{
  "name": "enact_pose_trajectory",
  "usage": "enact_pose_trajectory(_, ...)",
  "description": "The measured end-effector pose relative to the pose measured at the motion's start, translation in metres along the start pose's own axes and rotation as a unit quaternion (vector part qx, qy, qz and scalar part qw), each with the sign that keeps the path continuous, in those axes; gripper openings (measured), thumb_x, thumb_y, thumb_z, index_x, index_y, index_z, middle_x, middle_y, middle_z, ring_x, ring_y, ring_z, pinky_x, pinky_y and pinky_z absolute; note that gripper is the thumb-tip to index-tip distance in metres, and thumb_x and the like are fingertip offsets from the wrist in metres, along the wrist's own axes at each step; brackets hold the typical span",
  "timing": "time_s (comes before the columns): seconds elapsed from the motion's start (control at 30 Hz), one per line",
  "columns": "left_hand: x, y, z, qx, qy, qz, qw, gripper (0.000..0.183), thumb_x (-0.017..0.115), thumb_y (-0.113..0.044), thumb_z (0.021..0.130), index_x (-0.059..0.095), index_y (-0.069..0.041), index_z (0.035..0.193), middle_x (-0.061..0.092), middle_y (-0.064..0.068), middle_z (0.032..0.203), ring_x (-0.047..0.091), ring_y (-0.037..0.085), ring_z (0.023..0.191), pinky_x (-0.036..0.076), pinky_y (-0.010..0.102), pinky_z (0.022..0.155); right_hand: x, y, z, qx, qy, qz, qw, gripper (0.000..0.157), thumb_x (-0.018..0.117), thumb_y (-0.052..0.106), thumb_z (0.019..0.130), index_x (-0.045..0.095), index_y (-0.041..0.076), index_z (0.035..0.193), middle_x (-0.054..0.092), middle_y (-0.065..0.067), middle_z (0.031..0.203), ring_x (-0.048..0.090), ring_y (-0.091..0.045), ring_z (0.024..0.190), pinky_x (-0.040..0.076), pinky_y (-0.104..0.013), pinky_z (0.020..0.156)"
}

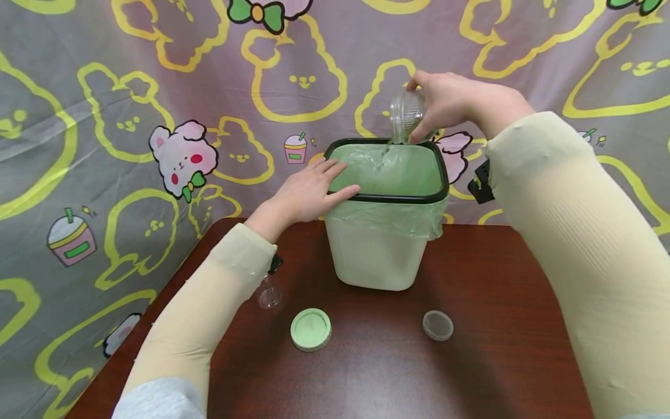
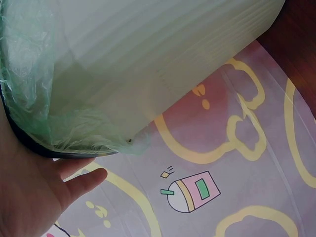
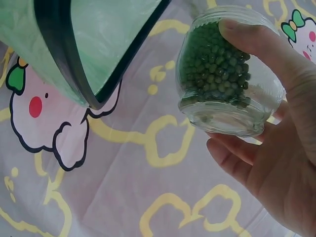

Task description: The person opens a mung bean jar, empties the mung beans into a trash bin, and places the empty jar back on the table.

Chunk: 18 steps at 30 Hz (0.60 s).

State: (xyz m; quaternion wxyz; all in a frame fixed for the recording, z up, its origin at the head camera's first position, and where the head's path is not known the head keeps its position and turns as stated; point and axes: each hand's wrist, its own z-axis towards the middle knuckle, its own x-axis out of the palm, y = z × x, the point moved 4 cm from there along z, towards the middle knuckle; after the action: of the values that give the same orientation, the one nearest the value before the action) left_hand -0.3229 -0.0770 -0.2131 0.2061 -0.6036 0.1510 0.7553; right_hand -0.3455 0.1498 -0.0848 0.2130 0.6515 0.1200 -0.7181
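Observation:
My right hand (image 1: 455,102) holds a clear glass jar (image 1: 404,112) tipped on its side, its mouth over the bin's far rim. Green mung beans (image 3: 217,66) lie along one side of the jar in the right wrist view, with the thumb across the glass. A few beans (image 1: 386,152) are dropping from the mouth. The white trash bin (image 1: 379,256) stands upright, lined with a green plastic bag (image 1: 398,218) under a black rim (image 1: 403,199). At the rim's left side rests my left hand (image 1: 311,189), fingers spread and extended, as the left wrist view also shows.
On the brown table (image 1: 366,372) lie a pale green round lid (image 1: 311,329) in front of the bin and a clear round lid (image 1: 438,325) to the right. A small clear plastic item (image 1: 269,295) sits beside the left forearm. Patterned cloth (image 1: 303,52) hangs behind.

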Motion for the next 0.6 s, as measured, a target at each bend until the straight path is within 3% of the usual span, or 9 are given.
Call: enact_pose_trajectory(0.6,-0.0008,0.0,-0.0003,-0.002,0.003,0.001,1.0,0.081,0.028,-0.072,0.093,0.031,-0.017,0.153,0.026,0.009,0.157,0.015,0.027,0.146,0.024,0.046,0.113,0.0005,0.0013,-0.0011,-0.003,0.011,0.001,1.0,0.099,0.081,0.03,0.075,0.022,-0.003,0.148,0.04,-0.031,0.134,0.039,-0.045,0.12,0.034,-0.057,0.098)
